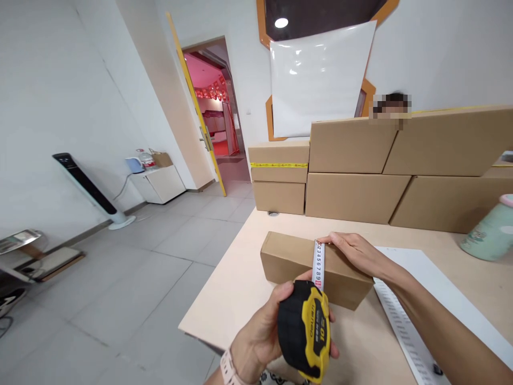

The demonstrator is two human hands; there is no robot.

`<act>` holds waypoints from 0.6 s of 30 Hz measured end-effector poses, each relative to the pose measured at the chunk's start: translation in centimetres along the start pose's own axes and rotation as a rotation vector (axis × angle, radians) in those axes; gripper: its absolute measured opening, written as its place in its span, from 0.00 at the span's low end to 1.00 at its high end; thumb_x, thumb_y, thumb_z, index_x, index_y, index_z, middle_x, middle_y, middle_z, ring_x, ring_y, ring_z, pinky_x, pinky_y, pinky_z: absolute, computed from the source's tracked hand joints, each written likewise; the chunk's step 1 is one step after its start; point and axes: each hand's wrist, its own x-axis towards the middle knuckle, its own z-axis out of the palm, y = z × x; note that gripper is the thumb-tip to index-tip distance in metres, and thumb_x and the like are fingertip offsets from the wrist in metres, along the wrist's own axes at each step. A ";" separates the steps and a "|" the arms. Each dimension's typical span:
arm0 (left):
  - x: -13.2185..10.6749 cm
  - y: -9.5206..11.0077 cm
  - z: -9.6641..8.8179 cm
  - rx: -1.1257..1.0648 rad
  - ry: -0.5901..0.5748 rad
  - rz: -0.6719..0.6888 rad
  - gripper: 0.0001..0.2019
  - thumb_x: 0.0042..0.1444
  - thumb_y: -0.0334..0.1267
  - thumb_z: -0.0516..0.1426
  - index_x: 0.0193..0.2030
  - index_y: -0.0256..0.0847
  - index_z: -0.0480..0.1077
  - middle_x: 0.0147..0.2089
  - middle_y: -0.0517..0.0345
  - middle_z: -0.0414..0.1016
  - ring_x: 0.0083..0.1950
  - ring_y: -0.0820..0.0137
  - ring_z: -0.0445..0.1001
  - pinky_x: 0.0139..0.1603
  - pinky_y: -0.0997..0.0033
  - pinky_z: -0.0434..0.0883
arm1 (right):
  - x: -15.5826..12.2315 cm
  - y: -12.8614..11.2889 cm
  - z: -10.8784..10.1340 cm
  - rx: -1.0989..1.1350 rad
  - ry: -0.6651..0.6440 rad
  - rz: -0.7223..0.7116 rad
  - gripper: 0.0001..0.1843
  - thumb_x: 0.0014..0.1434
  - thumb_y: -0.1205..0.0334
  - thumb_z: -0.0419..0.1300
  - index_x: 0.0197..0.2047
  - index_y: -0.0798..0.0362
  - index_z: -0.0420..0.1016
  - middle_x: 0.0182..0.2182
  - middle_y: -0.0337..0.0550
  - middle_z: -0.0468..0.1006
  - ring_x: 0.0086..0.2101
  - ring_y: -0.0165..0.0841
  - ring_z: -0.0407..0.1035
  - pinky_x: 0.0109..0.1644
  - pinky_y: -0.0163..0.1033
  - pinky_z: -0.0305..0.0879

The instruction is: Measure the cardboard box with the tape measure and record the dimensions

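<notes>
A black and yellow tape measure point(316, 331) sits in my left hand point(260, 326), the fingers wrapped round its case. Its white blade point(319, 262) is pulled out and lies across the top of a small brown cardboard box point(286, 251), with numbers up to about 10 showing. At the box's far edge, my right hand point(355, 254) pinches the blade's end, and its palm rests over the box's right part. The blade's hook is hidden by the fingers. The box lies on the pale table point(224, 299) at a slant.
Behind the box, several larger cardboard boxes point(352, 195) are stacked in a row, and a person's head point(390, 107) shows above them. To the right are a printed sheet point(401, 326), white paper point(436, 283) and a green container point(491, 230). The table's left edge drops to grey floor.
</notes>
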 end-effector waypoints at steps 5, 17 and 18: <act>0.0 0.4 0.2 -0.033 0.014 -0.019 0.27 0.53 0.54 0.60 0.55 0.41 0.68 0.42 0.49 0.71 0.39 0.59 0.74 0.38 0.56 0.74 | 0.0 0.1 0.1 0.006 0.000 0.024 0.30 0.67 0.42 0.41 0.46 0.44 0.82 0.50 0.40 0.80 0.50 0.46 0.73 0.55 0.51 0.65; 0.1 0.4 -0.1 -0.024 0.013 -0.042 0.29 0.54 0.55 0.58 0.59 0.43 0.65 0.41 0.49 0.73 0.39 0.58 0.75 0.38 0.54 0.72 | 0.0 -0.3 0.1 0.004 0.013 0.058 0.28 0.66 0.42 0.43 0.45 0.42 0.82 0.49 0.39 0.81 0.49 0.47 0.74 0.54 0.51 0.66; 0.1 0.4 -0.2 -0.021 0.011 -0.042 0.30 0.54 0.55 0.58 0.60 0.43 0.64 0.41 0.49 0.74 0.39 0.58 0.75 0.39 0.54 0.72 | 0.0 -0.2 0.1 0.001 0.016 0.058 0.28 0.66 0.42 0.43 0.45 0.42 0.82 0.49 0.39 0.81 0.49 0.47 0.74 0.54 0.51 0.66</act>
